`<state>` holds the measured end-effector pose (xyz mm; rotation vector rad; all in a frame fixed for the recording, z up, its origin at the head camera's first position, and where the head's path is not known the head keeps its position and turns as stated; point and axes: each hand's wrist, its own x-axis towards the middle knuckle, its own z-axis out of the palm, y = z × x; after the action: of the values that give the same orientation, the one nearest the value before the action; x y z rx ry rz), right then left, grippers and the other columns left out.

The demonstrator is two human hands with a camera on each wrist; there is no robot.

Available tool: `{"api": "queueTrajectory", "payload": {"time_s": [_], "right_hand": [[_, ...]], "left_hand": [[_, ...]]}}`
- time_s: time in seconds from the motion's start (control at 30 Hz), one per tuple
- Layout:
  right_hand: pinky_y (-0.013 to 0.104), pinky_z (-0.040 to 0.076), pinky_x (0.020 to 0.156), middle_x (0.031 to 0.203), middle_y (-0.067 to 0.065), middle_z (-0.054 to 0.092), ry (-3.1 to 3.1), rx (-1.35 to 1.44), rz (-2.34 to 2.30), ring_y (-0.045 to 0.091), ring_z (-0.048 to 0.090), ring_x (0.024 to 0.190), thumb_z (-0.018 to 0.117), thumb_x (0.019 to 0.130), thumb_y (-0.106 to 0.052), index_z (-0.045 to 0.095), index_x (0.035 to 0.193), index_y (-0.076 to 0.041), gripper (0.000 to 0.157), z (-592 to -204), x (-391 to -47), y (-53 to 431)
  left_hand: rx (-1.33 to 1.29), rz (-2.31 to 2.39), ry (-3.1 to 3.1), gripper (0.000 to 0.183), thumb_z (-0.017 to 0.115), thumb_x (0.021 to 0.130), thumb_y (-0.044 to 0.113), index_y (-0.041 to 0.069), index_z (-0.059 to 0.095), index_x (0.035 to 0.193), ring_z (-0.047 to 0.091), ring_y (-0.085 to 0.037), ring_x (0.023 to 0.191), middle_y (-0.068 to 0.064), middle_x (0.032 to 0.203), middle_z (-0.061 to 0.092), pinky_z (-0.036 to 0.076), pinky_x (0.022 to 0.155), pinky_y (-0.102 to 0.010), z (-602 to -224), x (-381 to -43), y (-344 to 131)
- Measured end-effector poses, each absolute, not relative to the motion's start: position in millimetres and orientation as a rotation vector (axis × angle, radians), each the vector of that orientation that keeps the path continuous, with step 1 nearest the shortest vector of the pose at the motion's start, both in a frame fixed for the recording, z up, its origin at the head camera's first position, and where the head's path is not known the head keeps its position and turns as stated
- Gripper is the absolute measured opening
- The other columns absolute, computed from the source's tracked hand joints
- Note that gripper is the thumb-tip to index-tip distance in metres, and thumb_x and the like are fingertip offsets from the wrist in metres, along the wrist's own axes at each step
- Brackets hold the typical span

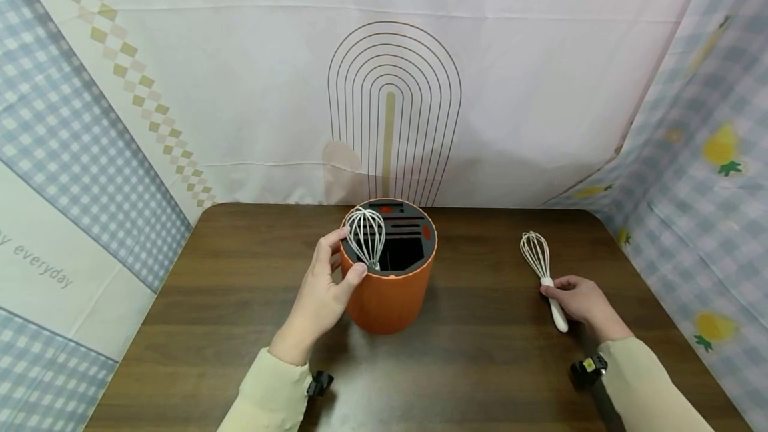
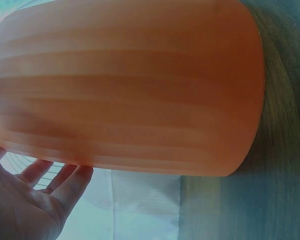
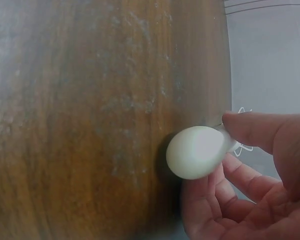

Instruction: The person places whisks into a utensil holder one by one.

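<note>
An orange utensil holder (image 1: pixel 387 302) with a dark slotted insert (image 1: pixel 407 224) stands upright on the table. A whisk with white wires (image 1: pixel 365 235) stands in its left side, wire end up, its handle hidden inside. My left hand (image 1: pixel 324 292) grips the holder's left side near the rim, thumb in front and fingers farther back; its ribbed wall (image 2: pixel 130 90) fills the left wrist view. Over at the right, my right hand (image 1: pixel 579 299) pinches a second white whisk (image 1: pixel 547 279) near the top of its handle. The handle's rounded end (image 3: pixel 195 152) faces the right wrist camera.
The dark wooden table (image 1: pixel 480 352) ends at a pale patterned cloth (image 1: pixel 240 85) behind. Blue checked cloth (image 1: pixel 678 199) hangs at the right side, with more checked cloth (image 1: pixel 78 85) on the left. Black devices sit on both wrists.
</note>
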<state>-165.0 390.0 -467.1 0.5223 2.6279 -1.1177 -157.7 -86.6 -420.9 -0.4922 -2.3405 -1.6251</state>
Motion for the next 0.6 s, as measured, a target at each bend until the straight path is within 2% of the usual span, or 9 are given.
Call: {"api": "queueTrajectory", "payload": {"time_s": [0.43,0.6], "right_hand": [[0.033,0.051,0.063,0.106,0.016,0.056,2.613,0.501,-1.175,0.021,0.055,0.080,0.063,0.092,-0.039,0.055,0.117,0.005,0.051,-469.3,-164.1,391.1],[0.033,0.052,0.065,0.106,0.014,0.055,2.595,0.494,-1.226,0.020,0.053,0.082,0.060,0.094,-0.039,0.053,0.121,0.005,0.051,-468.0,-163.3,390.6]], "left_hand": [[-0.498,-1.628,-2.341,0.061,0.065,0.092,0.033,0.032,0.032,0.144,0.054,-0.027,0.119,-0.003,0.142,0.039,0.043,0.102,-0.041,-421.3,-158.0,-87.0],[-0.492,-1.629,-2.347,0.061,0.065,0.092,0.034,0.032,0.032,0.144,0.053,-0.028,0.119,-0.003,0.142,0.039,0.043,0.103,-0.041,-420.8,-158.1,-86.8]]}}
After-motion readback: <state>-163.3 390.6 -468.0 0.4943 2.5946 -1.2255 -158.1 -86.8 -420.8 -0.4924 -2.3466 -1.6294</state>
